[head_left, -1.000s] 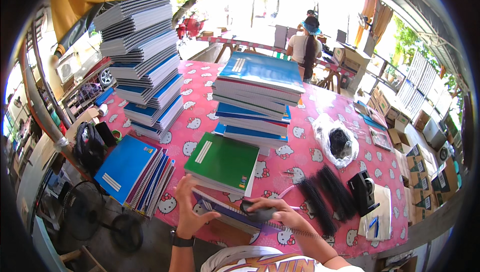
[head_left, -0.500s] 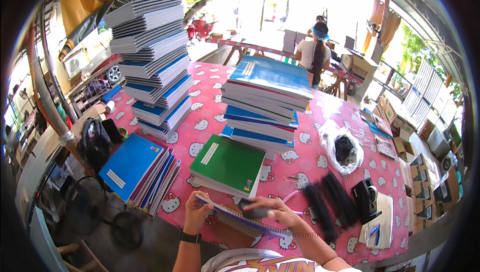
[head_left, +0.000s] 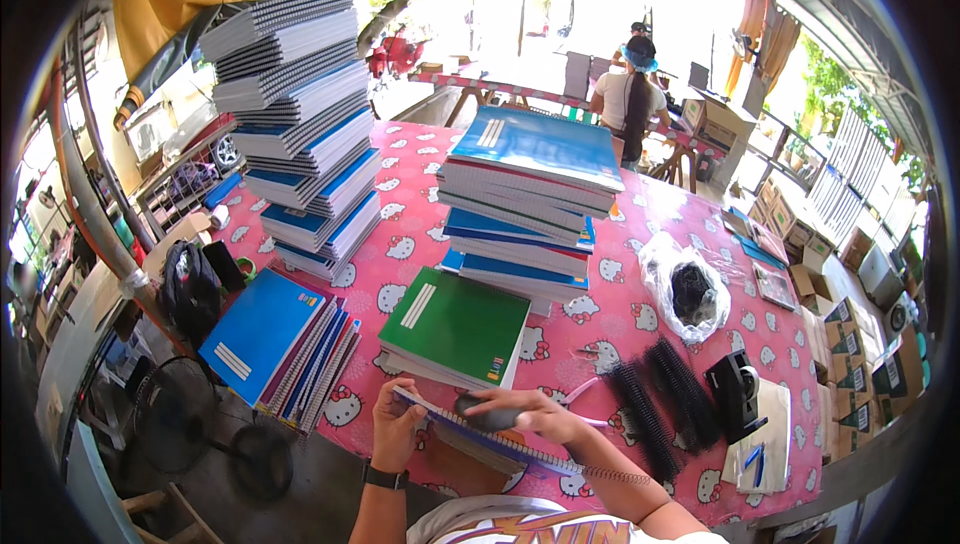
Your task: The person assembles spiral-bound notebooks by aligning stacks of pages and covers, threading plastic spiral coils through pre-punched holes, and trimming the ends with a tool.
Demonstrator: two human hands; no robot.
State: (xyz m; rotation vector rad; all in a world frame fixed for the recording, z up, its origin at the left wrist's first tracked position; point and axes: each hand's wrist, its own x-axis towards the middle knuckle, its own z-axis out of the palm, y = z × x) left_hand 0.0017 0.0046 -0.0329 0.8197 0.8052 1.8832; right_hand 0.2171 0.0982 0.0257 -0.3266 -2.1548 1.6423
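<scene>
Pink tablecloth (head_left: 610,329): two hands' fingers grip one spiral notebook (head_left: 480,434), three stacks behind.

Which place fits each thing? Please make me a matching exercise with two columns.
Things:
1. green notebook
2. clear plastic bag
3. black binding combs
4. left hand

Places:
A. right of the middle book stack
B. holding the near notebook's left end
C. just beyond the hands
D. right of the right hand

Pairs: 1-C, 2-A, 3-D, 4-B
</scene>
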